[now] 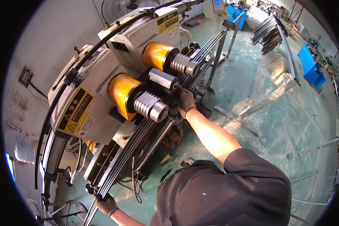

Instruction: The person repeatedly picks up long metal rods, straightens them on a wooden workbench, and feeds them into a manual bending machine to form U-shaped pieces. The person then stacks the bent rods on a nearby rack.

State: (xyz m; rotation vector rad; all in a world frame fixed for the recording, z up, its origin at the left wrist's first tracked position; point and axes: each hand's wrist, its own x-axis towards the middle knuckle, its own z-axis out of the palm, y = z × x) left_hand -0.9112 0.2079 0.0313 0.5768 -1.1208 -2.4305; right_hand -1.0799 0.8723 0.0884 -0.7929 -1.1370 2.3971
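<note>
Bars (123, 160): several long, thin ones lie side by side along the machine (98, 88), running from near left to far right past the rollers.
Left hand: gloved, at the near left, its fingers apparently curled around the bars.
Right hand: gloved, farther off (186, 101), reaching in just beside the six-sided block (163, 78); its fingertips are hidden, so whether it grips anything cannot be told.
Rollers: the near one (151, 108) and the far one (184, 64) jut out over the bars from orange housings (124, 94); contact with the bars is unclear.
Done: the bars seem laid in place lengthwise and roughly lined up.
Left to do: with both hands at the machine, handling this set looks unfinished; no bar visibly altered by the machine can be made out.
Stack (269, 35): more bars, far right; whether finished or waiting cannot be told.
</note>
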